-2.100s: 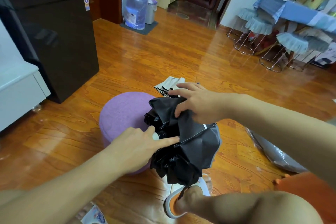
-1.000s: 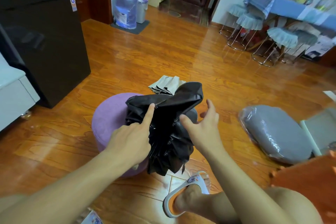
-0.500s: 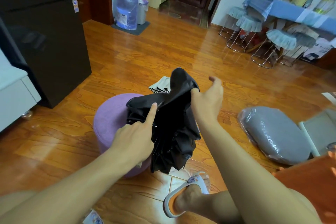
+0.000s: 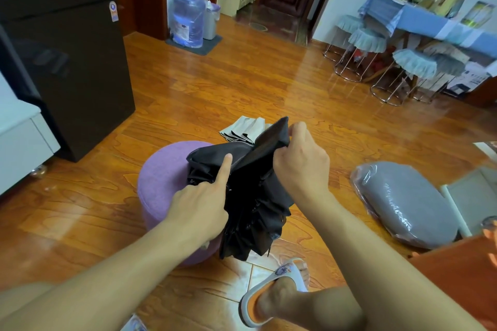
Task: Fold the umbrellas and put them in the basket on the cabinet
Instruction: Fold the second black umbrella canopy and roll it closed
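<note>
Black umbrella (image 4: pixel 250 196) sits half-bundled against the near-right side of the purple stool (image 4: pixel 161 183), canopy hanging off toward the floor. Right hand (image 4: pixel 301 166) pinches one panel up; left hand (image 4: pixel 201 207) grips the bundle, index finger straight along a fold. Risk — pleats spring loose if that finger lifts, or the bundle slides off the stool. Second, grey umbrella (image 4: pixel 242 129) lies behind the stool.

Black umbrella (image 4: pixel 255 196), half collapsed, rests against purple stool (image 4: pixel 164 183). Left hand (image 4: pixel 200 208) holds its lower part, index finger straight along the fabric. Right hand (image 4: pixel 301 161) pinches a panel flap at the top. Beige umbrella (image 4: pixel 244 127) lies folded on wood floor (image 4: pixel 242 83) just behind. Grey cushion in plastic (image 4: pixel 403 201) to the right; black fridge (image 4: pixel 67 48) on the left.
</note>
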Motion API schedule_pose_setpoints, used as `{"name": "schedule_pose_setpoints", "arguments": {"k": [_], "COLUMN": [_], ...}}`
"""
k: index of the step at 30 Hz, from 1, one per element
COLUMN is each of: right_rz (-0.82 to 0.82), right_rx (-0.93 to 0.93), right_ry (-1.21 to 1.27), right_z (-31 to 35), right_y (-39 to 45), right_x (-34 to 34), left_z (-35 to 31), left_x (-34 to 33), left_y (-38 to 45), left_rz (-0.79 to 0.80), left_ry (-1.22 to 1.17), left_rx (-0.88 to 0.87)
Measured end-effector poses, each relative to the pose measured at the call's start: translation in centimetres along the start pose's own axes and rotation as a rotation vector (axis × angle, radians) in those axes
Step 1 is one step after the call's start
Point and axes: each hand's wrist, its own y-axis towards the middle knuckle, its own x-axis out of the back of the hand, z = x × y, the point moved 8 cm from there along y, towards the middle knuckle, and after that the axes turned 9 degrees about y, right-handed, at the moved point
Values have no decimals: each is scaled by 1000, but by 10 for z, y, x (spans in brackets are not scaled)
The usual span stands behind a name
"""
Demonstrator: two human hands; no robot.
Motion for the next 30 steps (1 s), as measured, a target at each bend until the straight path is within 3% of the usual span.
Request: {"name": "schedule_pose_setpoints", "arguments": {"k": [3, 8, 14, 16, 18, 19, 20, 23, 25, 28, 30], "right_rz": [133, -33, -75, 169, 654, 803, 829, 494, 367, 481, 536], "right_rx": [-97, -31, -8, 11, -56, -102, -146, -310, -458, -532, -570], "right_ry": [-13, 67, 68, 355, 814, 981, 1082, 1138, 967, 624, 599], "right_z": [-10, -10, -4, 5, 28, 34, 33, -10, -61, -126, -148], "right_y": [-4, 3, 3, 5, -11, -18, -18, 4, 7, -16, -37], "right_x": [-11, 6, 5, -19, -50, -56, -55, -36, -28, -32, -34], "left_z": [-6, -2, -4, -3, -1, 0, 0, 8, 15, 26, 32], "left_x": [-2, -10, -15, -16, -16, -15, -14, -10, -9, -8, -10], "left_y": [-2, 2, 3, 5, 5, 4, 3, 2, 5, 9, 10], "left_rz": [10, 23, 45, 49, 65, 63, 54, 53, 51, 76, 130], "left_ry": [48, 49, 58, 65, 51, 22, -11, -115, -187, -298, -378], "left_rx": [-43, -50, -42, -17, 1, -2, -3, -2, -11, -57, -93]}}
